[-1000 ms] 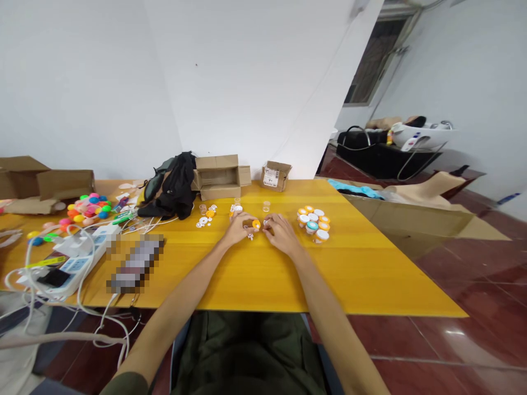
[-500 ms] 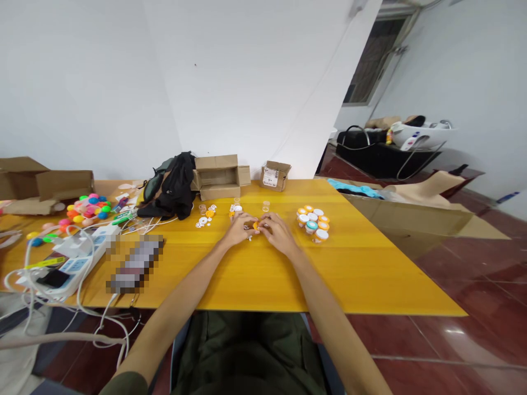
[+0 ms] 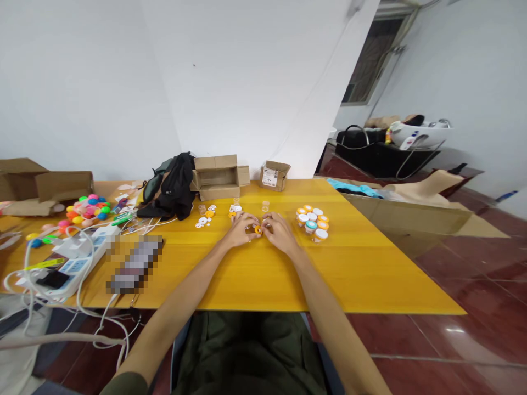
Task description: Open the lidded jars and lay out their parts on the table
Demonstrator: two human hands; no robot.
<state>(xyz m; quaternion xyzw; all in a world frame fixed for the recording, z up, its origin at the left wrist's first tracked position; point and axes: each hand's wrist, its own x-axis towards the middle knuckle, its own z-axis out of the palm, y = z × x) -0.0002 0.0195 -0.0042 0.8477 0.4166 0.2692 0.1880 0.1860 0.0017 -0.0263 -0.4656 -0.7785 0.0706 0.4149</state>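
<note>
My left hand (image 3: 241,230) and my right hand (image 3: 278,230) meet above the middle of the table. Between their fingertips is a small orange ring-shaped lid (image 3: 258,229), pinched from both sides. Just beyond my hands stands a clear plastic cup (image 3: 265,206). To the left lie loose white discs (image 3: 203,220), an orange lid (image 3: 210,214) and another clear cup (image 3: 202,209). A white lid (image 3: 237,209) sits right behind my left hand. On the right is a cluster of small jars (image 3: 312,225) with orange, white and teal lids.
An open cardboard box (image 3: 218,176) and a smaller box (image 3: 274,175) stand by the wall. At left are a black bag (image 3: 177,186), colourful balls (image 3: 88,208), a power strip (image 3: 88,258) with tangled cables, and a blurred phone (image 3: 138,264). A large carton (image 3: 411,216) adjoins the table's right edge.
The orange lid has turned between my fingers, so its ring face now shows more. My hands have barely shifted, and the other things on the table stay where they were.
</note>
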